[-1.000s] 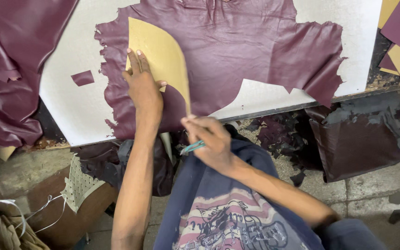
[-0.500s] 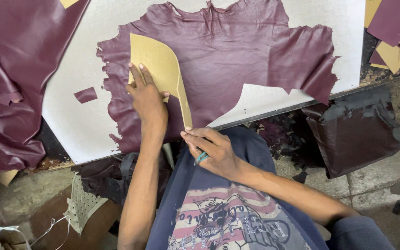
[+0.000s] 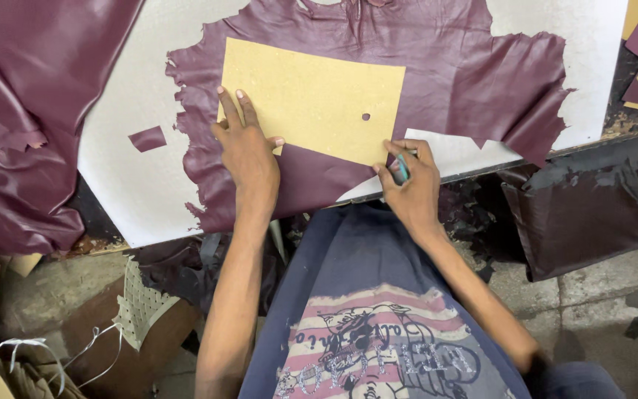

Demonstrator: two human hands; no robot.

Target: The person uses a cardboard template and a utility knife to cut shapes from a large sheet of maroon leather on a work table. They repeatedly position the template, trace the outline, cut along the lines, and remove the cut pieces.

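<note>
Card pattern (image 3: 311,100), curled up a second ago, now lies flat on leather (image 3: 444,66), upper centre. Left hand (image 3: 249,151) presses it down, fingers spread; right hand (image 3: 407,181) grips blue tool (image 3: 402,167) at its lower edge.
</note>
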